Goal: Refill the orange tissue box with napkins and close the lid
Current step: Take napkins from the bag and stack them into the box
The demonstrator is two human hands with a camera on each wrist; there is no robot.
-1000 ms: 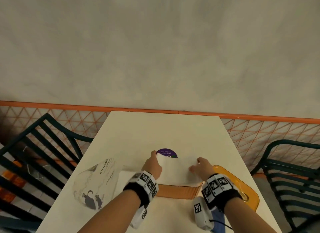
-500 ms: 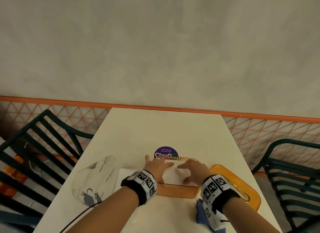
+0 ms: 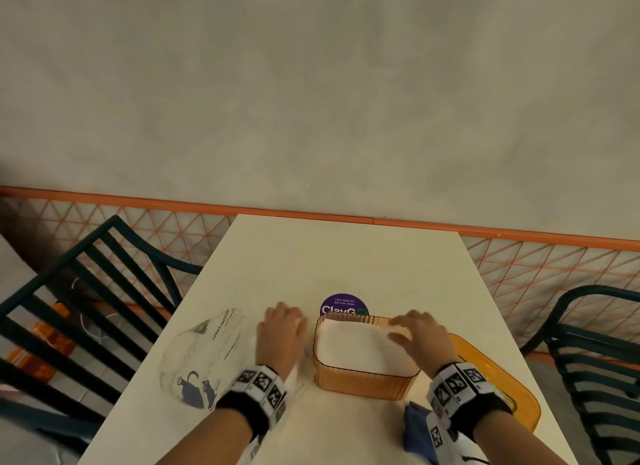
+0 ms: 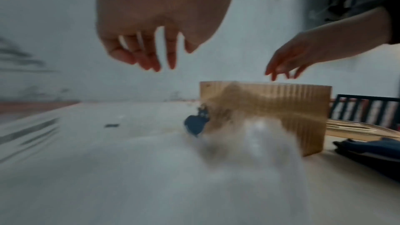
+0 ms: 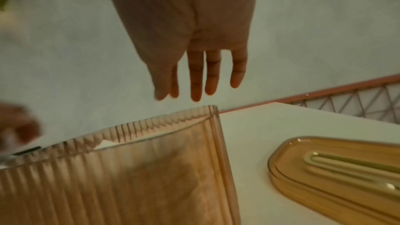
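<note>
The ribbed orange tissue box (image 3: 363, 383) (image 4: 281, 109) (image 5: 129, 177) stands open on the white table (image 3: 346, 256), filled with a flat stack of white napkins (image 3: 360, 347). Its orange lid (image 3: 498, 381) (image 5: 335, 168) lies flat on the table to the right of the box. My left hand (image 3: 282, 333) (image 4: 151, 54) hovers just left of the box, fingers relaxed and empty. My right hand (image 3: 415, 333) (image 5: 194, 83) hangs over the box's right rim with straight fingers, holding nothing.
A clear plastic napkin wrapper (image 3: 204, 357) with a printed label lies left of the box. A purple round sticker (image 3: 343, 307) sits behind the box. A blue cloth (image 3: 419, 433) lies at the near right. Dark slatted chairs (image 3: 86, 308) flank the table.
Both hands pressed the napkins down into the box, then lifted off. The left hand has moved out to the left of the box; the right hand has drawn back to the right rim.
</note>
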